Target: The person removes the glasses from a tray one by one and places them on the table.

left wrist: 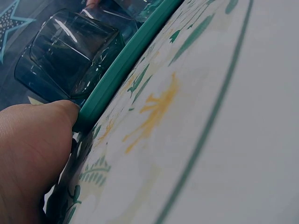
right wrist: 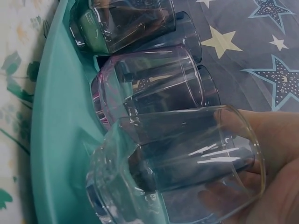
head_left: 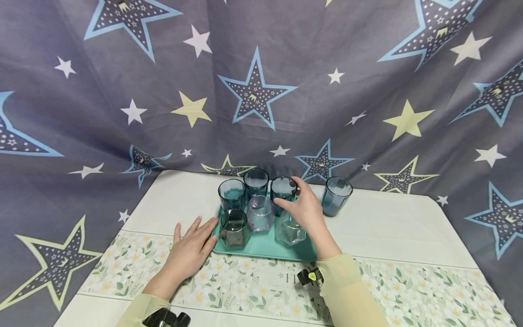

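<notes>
Toward the back of the smooth teal tray [head_left: 261, 247], a rectangle with rounded corners and a raised rim, I pinched a tapered, blue-tinted glass tumbler [head_left: 282, 185] in my right hand [head_left: 306, 206], the thumb against its near side and a fingertip at its rim. Whether its base touched the tray I could not tell. My left hand [head_left: 189, 252] lay at the tray's left edge, fingers spread, thumb touching the rim.

At the tray's back left stood a transparent blue glass [head_left: 232, 195] with plain, sloping walls, and at the back middle a similar dark blue glass [head_left: 256, 180]. Near the tray's front left corner was a smoky grey glass [head_left: 234, 228], its lower walls cut into flat facets. At the tray's centre sat a pink-tinged clear glass [head_left: 260, 213], round at the mouth and angular at the base. Toward the tray's front right stood a colourless glass [head_left: 291, 231] with a thick, many-sided bottom, just in front of my right hand.

Beyond the tray's right side, apart from it, a slate-blue glass [head_left: 337, 197] stood on the white tablecloth [head_left: 392, 227], whose printed floral band ran beneath the tray's front edge. Behind the tray hung a softly creased grey-purple star-patterned curtain [head_left: 359, 27].
</notes>
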`<state>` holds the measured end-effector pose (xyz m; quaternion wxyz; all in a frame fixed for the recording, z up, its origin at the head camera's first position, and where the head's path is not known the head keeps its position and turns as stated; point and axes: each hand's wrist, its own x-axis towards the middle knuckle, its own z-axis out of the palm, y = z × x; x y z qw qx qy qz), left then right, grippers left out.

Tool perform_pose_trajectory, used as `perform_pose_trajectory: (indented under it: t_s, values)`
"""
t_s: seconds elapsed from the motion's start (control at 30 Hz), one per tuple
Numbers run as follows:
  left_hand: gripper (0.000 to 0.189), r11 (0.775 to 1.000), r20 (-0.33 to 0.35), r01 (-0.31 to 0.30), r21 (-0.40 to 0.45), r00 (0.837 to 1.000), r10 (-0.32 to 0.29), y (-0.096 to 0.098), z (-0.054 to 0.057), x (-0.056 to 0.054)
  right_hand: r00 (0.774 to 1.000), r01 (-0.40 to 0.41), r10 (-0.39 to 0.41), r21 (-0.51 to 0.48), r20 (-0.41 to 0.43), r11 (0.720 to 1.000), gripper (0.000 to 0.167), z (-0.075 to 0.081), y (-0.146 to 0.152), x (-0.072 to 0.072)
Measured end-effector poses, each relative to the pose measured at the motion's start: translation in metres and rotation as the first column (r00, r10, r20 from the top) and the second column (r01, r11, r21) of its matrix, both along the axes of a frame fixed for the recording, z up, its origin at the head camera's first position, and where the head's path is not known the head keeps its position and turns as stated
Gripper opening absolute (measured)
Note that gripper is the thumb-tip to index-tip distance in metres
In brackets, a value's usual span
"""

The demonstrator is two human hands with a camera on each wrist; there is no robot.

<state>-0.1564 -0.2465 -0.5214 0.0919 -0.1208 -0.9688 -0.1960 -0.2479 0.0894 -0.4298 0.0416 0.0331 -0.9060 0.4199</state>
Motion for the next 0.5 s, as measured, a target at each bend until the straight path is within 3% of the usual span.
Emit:
perform_pose_trajectory:
  t_s: [0.5]
  values:
    - [0.055, 1.000, 0.015, 0.001, 0.004, 1.000, -0.001, 0.0007, 0.0013, 0.0005, 0.998, 0.039, -0.041, -0.043, -0.047, 0.998, 0.094, -0.0048, 0.0034, 0.0071]
